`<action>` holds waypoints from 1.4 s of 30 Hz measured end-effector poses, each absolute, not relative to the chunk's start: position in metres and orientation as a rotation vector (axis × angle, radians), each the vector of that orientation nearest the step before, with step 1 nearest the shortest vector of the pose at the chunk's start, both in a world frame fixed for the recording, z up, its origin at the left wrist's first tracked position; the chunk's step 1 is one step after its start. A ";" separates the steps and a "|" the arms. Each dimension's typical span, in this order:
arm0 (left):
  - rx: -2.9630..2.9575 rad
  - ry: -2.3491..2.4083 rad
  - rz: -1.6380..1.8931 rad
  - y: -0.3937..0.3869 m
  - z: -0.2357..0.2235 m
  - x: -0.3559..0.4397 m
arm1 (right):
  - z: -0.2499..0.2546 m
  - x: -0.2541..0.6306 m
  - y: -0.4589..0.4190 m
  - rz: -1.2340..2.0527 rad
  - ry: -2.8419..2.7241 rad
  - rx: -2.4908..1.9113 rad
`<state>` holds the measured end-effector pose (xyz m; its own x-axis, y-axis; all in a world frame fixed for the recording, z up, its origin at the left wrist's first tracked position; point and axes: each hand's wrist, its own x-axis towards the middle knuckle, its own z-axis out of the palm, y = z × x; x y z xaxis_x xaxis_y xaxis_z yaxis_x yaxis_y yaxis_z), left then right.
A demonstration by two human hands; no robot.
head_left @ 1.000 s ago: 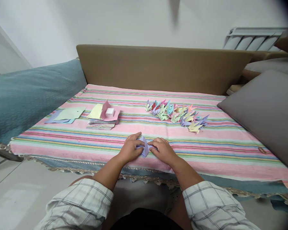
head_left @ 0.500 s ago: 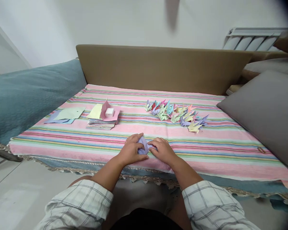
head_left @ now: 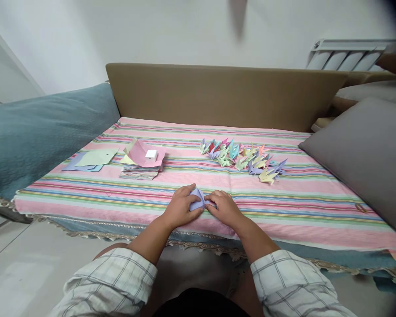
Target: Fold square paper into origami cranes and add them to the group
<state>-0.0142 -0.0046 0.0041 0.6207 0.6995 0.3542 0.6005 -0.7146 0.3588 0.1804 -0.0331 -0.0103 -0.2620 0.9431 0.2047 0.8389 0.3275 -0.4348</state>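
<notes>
A small folded piece of lilac paper [head_left: 198, 200] lies near the front edge of the striped cloth [head_left: 303, 198]. My left hand [head_left: 180, 207] grips its left side with curled fingers. My right hand [head_left: 225, 208] pinches its right side. Both hands rest on the cloth. Farther back sits a cluster of several folded paper cranes [head_left: 242, 157] in pastel colours.
A stack of coloured paper sheets [head_left: 140, 165] with a pink sheet and a small white block [head_left: 151, 154] on top lies at the left. Loose green and blue sheets [head_left: 90, 159] lie beside it. A grey cushion [head_left: 366, 149] is at the right, a teal blanket [head_left: 36, 132] at the left.
My left hand's fingers have closed further over the lilac paper, folding it up. The pink sheet on the stack has dropped flatter over the yellow one.
</notes>
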 end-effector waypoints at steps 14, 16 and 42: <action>2.725 1.092 0.619 0.000 0.001 -0.015 | -0.008 0.179 -0.034 0.291 -2.195 -1.633; 2.716 1.088 0.603 0.001 0.001 -0.015 | -0.008 0.179 -0.033 0.273 -2.199 -1.642; 2.676 1.034 0.745 0.007 -0.003 -0.014 | -0.009 0.181 -0.032 0.258 -2.197 -1.609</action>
